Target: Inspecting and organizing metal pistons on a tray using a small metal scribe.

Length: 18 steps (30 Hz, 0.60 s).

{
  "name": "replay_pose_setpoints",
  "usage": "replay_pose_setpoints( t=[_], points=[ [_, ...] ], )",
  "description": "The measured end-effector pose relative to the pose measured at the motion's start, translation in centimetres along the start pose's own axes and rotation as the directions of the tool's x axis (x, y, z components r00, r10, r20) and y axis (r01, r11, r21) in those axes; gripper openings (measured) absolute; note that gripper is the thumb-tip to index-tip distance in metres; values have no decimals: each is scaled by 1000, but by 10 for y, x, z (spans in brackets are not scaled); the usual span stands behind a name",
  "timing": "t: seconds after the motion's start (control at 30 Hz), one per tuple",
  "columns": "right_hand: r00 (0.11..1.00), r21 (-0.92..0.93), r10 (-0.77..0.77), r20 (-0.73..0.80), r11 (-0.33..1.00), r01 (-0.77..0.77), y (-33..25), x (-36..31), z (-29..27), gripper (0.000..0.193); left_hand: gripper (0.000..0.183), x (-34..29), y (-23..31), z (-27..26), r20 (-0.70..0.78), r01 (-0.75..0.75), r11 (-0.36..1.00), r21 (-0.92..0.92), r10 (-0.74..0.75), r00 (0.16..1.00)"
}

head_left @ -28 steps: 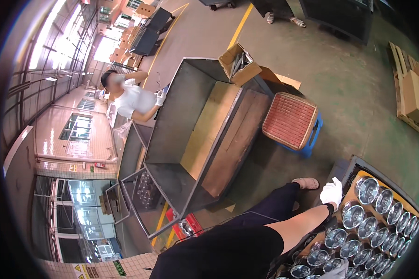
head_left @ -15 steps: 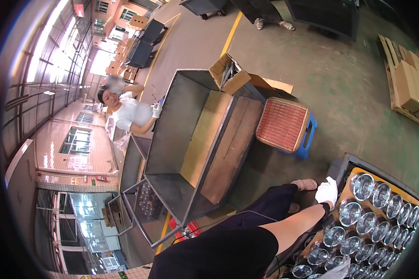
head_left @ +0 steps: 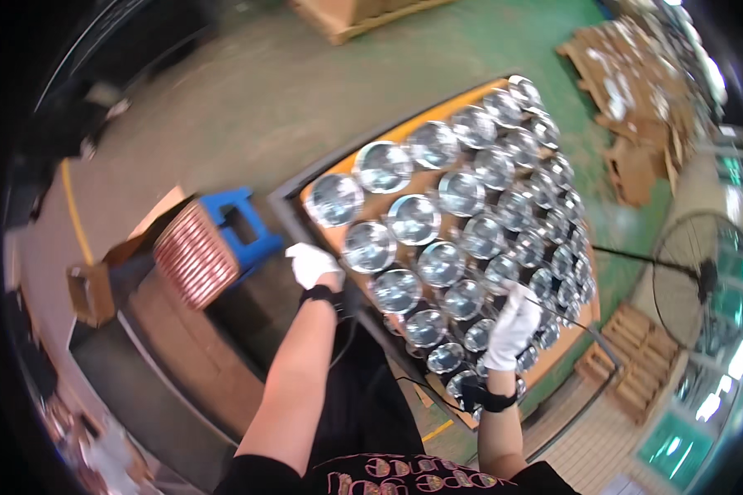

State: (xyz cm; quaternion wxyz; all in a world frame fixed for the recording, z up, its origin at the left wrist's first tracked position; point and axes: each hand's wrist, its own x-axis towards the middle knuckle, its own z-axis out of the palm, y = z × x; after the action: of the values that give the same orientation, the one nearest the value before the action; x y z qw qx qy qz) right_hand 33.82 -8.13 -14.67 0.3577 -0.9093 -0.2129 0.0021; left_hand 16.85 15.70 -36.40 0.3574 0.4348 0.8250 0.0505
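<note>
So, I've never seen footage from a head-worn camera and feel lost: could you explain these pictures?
There is no machine: a person works with two white-gloved hands. Every picture comes from one wide camera on their head, looking down, so straight edges bend. Now, the left hand is beside a dark frame, and the right hand is over rows of clear, shiny round pieces inside it. I cannot tell whether either hand holds anything. To the left stands a blue stool with a red woven seat.

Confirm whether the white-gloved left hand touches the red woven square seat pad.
Apart: the head view shows a visible gap between the white-gloved left hand and the red seat pad.
</note>
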Motion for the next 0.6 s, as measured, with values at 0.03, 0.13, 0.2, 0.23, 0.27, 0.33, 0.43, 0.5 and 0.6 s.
replay_pose_setpoints(
  t=[0.03, 0.13, 0.2, 0.23, 0.27, 0.33, 0.43, 0.5, 0.6],
  points=[
    [1000, 59, -9, -18, 998, 10, 16, 4, -7, 28, 64, -1, -3, 13, -9, -23, 998, 55, 24, 1000],
    [989, 154, 116, -95, 983, -101, -1, 6, -14, 30, 46, 18, -24, 43, -20, -127, 924, 361, 143, 989],
    [994, 128, 72, -86, 990, -61, 12, 5, -19, 24, 43, 16, -25, 53, -23, -144, 881, 450, 172, 985],
    [997, 138, 37, -63, 990, -28, 3, 8, -10, 22, 42, 48, -39, 48, -29, -153, 864, 480, 189, 981],
    [998, 169, -3, -64, 986, 14, -2, 10, -6, 19, 44, 50, -40, 46, 0, -175, 832, 527, 206, 979],
    [992, -44, -108, -59, 993, 105, 18, 7, -12, 14, 55, 1, -16, 47, 157, -181, 788, 589, 108, 982],
    [987, -56, -156, -48, 987, 153, 17, 9, 1, 10, 60, 13, -5, 27, 69, -86, 844, 529, 58, 996],
    [991, 54, -137, 2, 989, 137, 8, 13, 4, 9, 61, 23, -7, 21, 66, -90, 789, 608, 63, 996],
    [981, -55, -192, 0, 980, 192, 13, 12, 2, 9, 64, -1, 3, 23, 78, -91, 838, 539, 57, 995]
  ],
)
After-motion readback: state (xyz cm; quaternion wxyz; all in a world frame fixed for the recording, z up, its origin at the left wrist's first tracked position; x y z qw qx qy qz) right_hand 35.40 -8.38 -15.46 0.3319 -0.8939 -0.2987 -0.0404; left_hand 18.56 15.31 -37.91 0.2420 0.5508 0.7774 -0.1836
